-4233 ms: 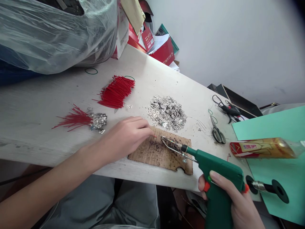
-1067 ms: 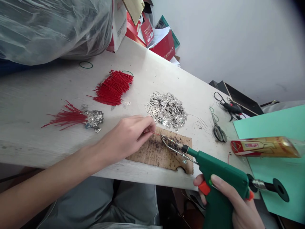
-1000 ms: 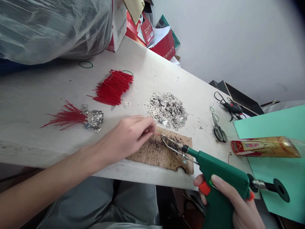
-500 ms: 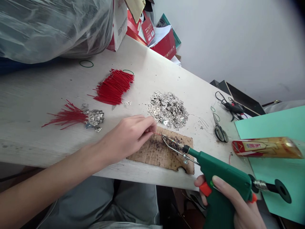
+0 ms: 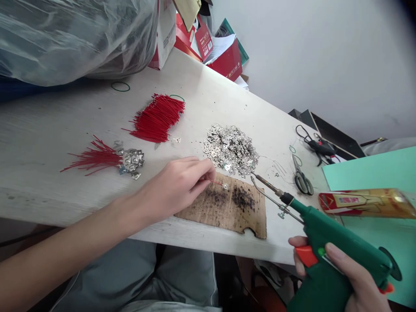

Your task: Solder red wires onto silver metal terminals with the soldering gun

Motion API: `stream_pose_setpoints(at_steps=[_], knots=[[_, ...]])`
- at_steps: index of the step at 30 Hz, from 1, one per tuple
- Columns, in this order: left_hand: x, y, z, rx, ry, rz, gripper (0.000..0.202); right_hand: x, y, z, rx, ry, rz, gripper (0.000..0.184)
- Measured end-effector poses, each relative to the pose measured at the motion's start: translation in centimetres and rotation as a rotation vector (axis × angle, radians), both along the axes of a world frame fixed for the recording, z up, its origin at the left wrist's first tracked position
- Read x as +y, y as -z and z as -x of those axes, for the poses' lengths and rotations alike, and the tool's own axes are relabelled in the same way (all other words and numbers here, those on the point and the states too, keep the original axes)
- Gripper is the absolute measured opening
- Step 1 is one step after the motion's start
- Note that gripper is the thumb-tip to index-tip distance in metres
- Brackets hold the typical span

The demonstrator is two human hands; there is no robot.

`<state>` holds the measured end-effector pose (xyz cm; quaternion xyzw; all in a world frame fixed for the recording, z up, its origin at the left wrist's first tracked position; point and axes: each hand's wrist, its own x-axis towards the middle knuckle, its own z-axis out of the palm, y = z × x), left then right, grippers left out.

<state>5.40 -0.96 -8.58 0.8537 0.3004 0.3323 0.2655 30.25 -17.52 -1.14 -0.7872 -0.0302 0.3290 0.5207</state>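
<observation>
My left hand [image 5: 175, 184] pinches a short red wire [image 5: 217, 183] with a small metal tab at its tip, resting on a scorched cardboard pad [image 5: 227, 207]. My right hand [image 5: 338, 277] grips a green soldering gun [image 5: 328, 249]; its metal tip [image 5: 256, 177] hangs above the pad's far right corner, away from the wire. A heap of silver metal tabs [image 5: 230, 149] lies just beyond the pad. A bundle of red wires [image 5: 157, 118] sits farther left, and a bunch of finished wires with tabs [image 5: 107, 159] lies left of my hand.
Scissors [image 5: 302, 177] and a black tool [image 5: 316, 145] lie at the table's right end. A yellow-red packet [image 5: 364, 203] rests on a green sheet [image 5: 373, 173]. A big plastic bag [image 5: 71, 34] and red boxes [image 5: 227, 60] crowd the far side. The table edge [image 5: 208, 247] is close.
My right hand has drawn the soldering gun back to the right, lifting its tip off the wire's end on the pad. My left hand keeps the wire in place.
</observation>
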Motion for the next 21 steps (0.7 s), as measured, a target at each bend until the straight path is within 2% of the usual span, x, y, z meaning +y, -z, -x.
stream_pose_setpoints(at_steps=[6, 8, 11, 14, 16, 17, 19, 21], knots=[[0.0, -0.1, 0.0, 0.005, -0.002, 0.003, 0.01, 0.5, 0.8, -0.1, -0.062, 0.028, -0.043, 0.064], [0.0, -0.1, 0.0, 0.008, -0.002, 0.0, 0.01, 0.9, 0.7, -0.1, -0.094, -0.005, -0.108, 0.061], [0.0, -0.1, -0.1, 0.003, -0.005, -0.01, 0.01, 2.3, 0.3, -0.1, -0.199, -0.065, -0.279, 0.046], [0.0, -0.1, 0.0, -0.001, -0.012, -0.015, 0.01, 5.1, -0.5, 0.1, -0.272, -0.123, -0.428, 0.032], [0.0, -0.1, 0.0, 0.003, -0.018, -0.016, 0.009, 7.7, -1.2, -0.1, -0.377, -0.233, -0.586, 0.024], [0.0, -0.2, 0.0, 0.007, -0.019, -0.017, 0.009, 9.2, -1.4, -0.2, -0.424, -0.228, -0.681, 0.024], [0.0, -0.2, 0.0, 0.017, -0.023, -0.02, 0.01, 12.1, -1.7, -0.7, -0.406, -0.292, -0.789, 0.027], [0.0, -0.2, 0.1, 0.023, -0.025, -0.02, 0.01, 14.9, -1.3, -1.2, -0.308, -0.414, -0.797, 0.024]])
